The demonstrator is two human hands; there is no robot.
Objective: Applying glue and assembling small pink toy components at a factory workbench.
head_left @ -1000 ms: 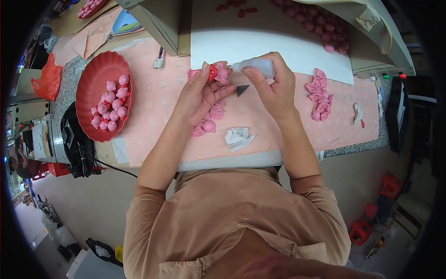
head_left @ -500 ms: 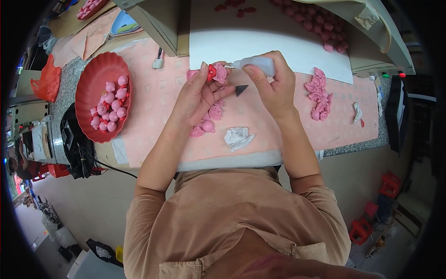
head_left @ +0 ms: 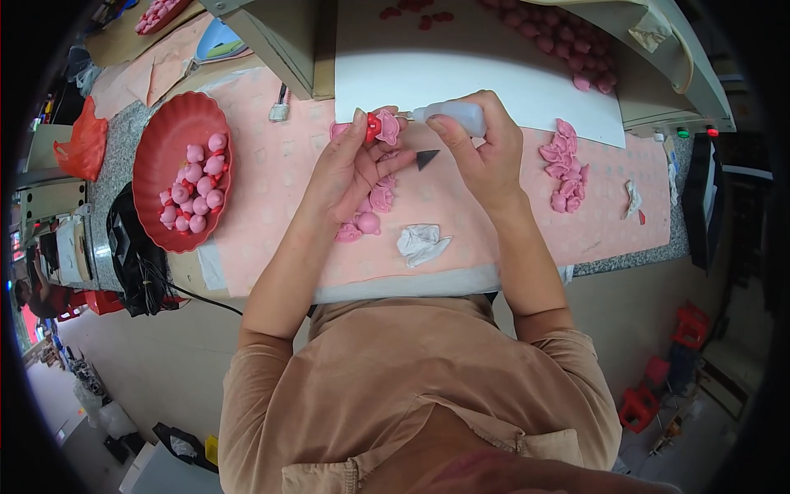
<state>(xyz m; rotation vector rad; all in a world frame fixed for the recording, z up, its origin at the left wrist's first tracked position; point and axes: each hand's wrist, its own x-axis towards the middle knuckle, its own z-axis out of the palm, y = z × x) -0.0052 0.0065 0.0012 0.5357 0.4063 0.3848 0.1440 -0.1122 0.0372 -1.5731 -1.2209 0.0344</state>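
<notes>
Between the thumb and fingers of my left hand [head_left: 346, 169] is a small pink figure part [head_left: 387, 129] with a red bow-like piece [head_left: 374, 128]. My right hand [head_left: 491, 148] grips a translucent squeeze bottle [head_left: 461, 115], its thin nozzle pointing left and meeting the edge of the pink part; whether liquid comes out is too small to tell. A dark pointed piece [head_left: 426, 159] shows at the fingertips of my left hand. Below that hand, more pink parts [head_left: 368, 222] lie on the pink-covered table, partly hidden by it. A crumpled white tissue [head_left: 423, 244] lies nearer to me.
A red scalloped bowl [head_left: 148, 189] of pink and red figures stands at the left. Right of my right hand lies a pile of pink pieces [head_left: 566, 169]. Behind, a white sheet [head_left: 477, 74] lies inside an open-fronted booth [head_left: 288, 49], with many pink balls [head_left: 559, 37] on it.
The pink part in my left hand has tilted and shifted very slightly, to the left. My right hand and the bottle stay nearly still.
</notes>
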